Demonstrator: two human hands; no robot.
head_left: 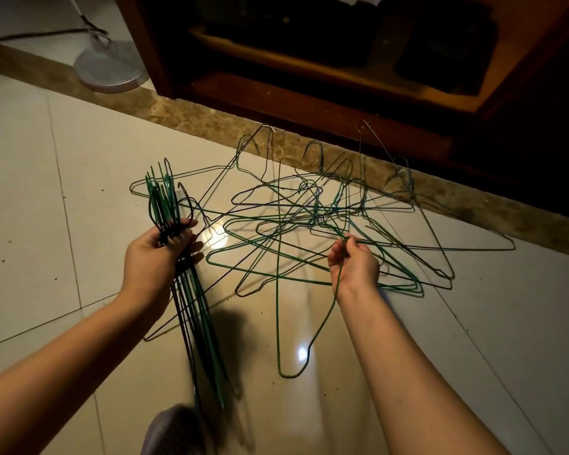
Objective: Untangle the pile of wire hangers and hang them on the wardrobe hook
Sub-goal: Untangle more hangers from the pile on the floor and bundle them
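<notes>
Green and black hangers (309, 218); cream floor tiles (46, 192).

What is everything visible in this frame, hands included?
bundle of hangers: one, count unclear, green and dark, in the left hand
tangled pile: many hangers, green and dark, floor before the wardrobe
single hanger: one, green, near edge of the pile
stand base: one, white, top left
wardrobe: one, brown wood, top
stone strip: one, brown, along the wardrobe foot
floor: pale glossy tiles
left hand: one, grips the bundle
right hand: one, pinches the single hanger
</notes>
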